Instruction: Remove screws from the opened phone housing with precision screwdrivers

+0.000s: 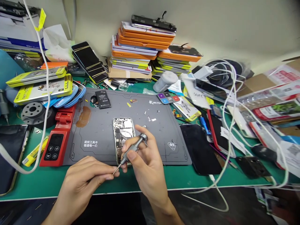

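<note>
A green workbench (112,186) backed by a pale wall carries a grey mat (161,132), with stacked boxes (140,40) behind. In the head view, the opened phone (122,132) lies on the mat just beyond the fingers, its long axis running away from the person; the right hand (146,165) is nearer and partly covers its lower end. That hand's fingers close around a screwdriver (132,150), slanting down leftward to the left hand (82,182), whose thumb and forefinger pinch together at its tip; whether they hold anything small, I cannot tell. Mat lies open left of the phone; the bench's front edge is near.
</note>
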A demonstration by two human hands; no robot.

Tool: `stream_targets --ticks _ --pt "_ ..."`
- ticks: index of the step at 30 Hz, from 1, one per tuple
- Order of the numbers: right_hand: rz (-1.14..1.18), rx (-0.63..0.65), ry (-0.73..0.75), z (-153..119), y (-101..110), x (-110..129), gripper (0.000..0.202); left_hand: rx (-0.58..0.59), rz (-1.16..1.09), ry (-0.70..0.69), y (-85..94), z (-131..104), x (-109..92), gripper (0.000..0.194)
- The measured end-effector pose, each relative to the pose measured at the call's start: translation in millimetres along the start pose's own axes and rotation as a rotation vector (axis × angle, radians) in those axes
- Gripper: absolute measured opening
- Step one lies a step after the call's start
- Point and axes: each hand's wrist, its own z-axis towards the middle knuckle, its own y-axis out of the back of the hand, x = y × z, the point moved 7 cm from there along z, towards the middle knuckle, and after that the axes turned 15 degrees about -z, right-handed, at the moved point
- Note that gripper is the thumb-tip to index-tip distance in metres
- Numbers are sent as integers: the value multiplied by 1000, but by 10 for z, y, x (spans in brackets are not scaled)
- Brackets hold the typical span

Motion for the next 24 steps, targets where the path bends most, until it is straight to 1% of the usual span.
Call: stream_targets --ticks 4,10,15,20,22,24 --pt "-3 2 7 8 -7 12 59 1 31 -19 2 -2 8 18" --pt "16 4 18 16 -24 15 59 8 32 -9 2 -24 38 18" --pt "22 9 22 11 -32 16 59 9 36 -7 0 -18 19 19" --pt "32 23 14 15 -27 6 59 36 52 -38 -8 1 5 20" --pt "28 10 17 32 -5 7 57 27 113 -68 -19 -4 9 22" --pt "-10 -52 88 49 61 57 49 -19 278 -114 -33 -16 8 23"
